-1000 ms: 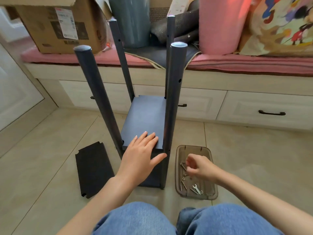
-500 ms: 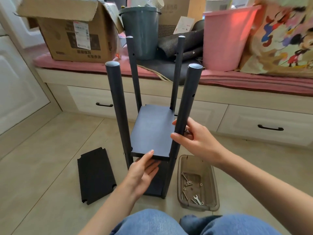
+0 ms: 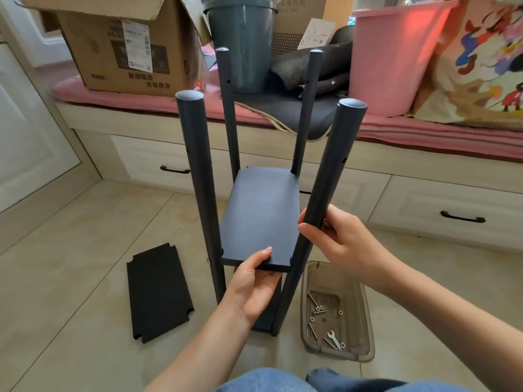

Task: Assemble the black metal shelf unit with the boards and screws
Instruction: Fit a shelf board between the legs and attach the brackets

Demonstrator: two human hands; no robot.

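Gripping the near-right post (image 3: 325,190) of the shelf unit (image 3: 254,176), the right hand (image 3: 336,239) curls fingers & thumb round it approx. mid-height. Left hand (image 3: 252,281) pinches the front edge of the raised board (image 3: 260,219), thumb on top, fingers under. That board sits level btw. the 4 upright posts, notched corners against them; a lower board (image 3: 261,325) shows near the floor at the unit's foot. Spare board (image 3: 158,292) lies flat on the tile floor (image 3: 70,250), left of the unit, apart from it. Clear tray (image 3: 365,321) w/ screws (image 3: 315,302) and a small wrench (image 3: 334,339) sits just right of the unit's base. Behind: bench w/ pink cushion (image 3: 147,100), cardboard box (image 3: 124,43), grey bin (image 3: 243,41), pink bin (image 3: 393,52).
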